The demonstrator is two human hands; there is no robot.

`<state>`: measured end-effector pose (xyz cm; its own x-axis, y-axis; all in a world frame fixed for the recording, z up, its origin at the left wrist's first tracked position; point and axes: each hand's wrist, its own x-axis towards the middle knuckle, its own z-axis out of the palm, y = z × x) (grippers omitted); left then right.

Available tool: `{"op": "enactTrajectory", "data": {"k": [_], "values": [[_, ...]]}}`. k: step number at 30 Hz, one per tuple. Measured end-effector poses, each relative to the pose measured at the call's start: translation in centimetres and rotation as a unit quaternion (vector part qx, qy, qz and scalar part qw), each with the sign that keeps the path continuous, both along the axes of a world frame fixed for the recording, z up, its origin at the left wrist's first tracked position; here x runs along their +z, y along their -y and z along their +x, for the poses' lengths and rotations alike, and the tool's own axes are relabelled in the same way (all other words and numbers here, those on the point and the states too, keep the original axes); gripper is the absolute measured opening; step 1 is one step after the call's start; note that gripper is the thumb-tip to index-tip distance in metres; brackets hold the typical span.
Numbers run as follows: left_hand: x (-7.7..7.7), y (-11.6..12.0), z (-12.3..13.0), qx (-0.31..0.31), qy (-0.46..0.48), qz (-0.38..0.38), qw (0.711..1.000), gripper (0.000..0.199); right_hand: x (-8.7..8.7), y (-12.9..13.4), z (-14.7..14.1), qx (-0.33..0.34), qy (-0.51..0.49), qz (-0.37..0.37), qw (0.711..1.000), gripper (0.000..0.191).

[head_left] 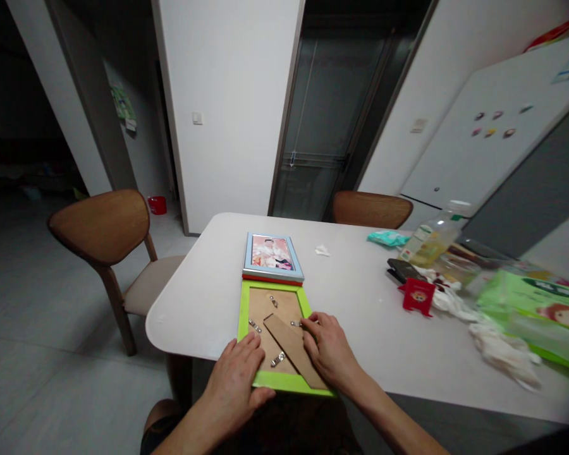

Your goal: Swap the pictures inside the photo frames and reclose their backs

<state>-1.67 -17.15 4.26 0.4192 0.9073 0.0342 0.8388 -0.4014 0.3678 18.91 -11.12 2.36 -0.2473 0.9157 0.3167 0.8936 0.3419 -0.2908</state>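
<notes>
A lime-green picture frame point(244, 313) lies face down at the table's near edge, its brown backing board point(260, 303) showing. Several small metal clips sit around the board, and a brown stand leg point(289, 347) slants across it. My left hand point(234, 382) grips the frame's lower left side, with the fingers on top and the thumb along the front edge. At the right clip point(296, 323), the thumb and index finger of my right hand point(329, 347) are pinched together, and the hand partly covers the stand leg. Just beyond lies a light-blue picture frame point(291, 249), picture up, on something red.
On the right of the white table point(194, 303) are a bottle point(429, 240), a red card-like piece point(418, 297), a green tissue pack point(535, 316) and crumpled tissues point(502, 354). Wooden chairs stand at left point(104, 227) and behind point(372, 210).
</notes>
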Motion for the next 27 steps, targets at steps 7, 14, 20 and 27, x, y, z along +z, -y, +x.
{"op": "enactTrajectory", "data": {"k": [7, 14, 20, 27], "values": [[0.1, 0.3, 0.2, 0.018, -0.002, 0.001, 1.0, 0.047, 0.2, -0.5, 0.2, 0.027, 0.028, -0.01, 0.999, 0.026], [0.2, 0.4, 0.2, 0.018, 0.006, 0.008, 1.0, 0.044, 0.2, 0.0, 0.4, 0.043, 0.013, -0.009, 0.999, 0.028], [0.2, 0.3, 0.2, 0.016, 0.009, 0.017, 1.0, 0.044, 1.5, 2.6, -1.2, 0.14, -0.011, 0.013, 0.99, 0.028], [-0.2, 0.2, 0.3, 0.01, 0.016, 0.033, 0.999, 0.044, 2.6, 4.5, -2.8, 0.226, -0.008, -0.036, 0.973, 0.022]]}}
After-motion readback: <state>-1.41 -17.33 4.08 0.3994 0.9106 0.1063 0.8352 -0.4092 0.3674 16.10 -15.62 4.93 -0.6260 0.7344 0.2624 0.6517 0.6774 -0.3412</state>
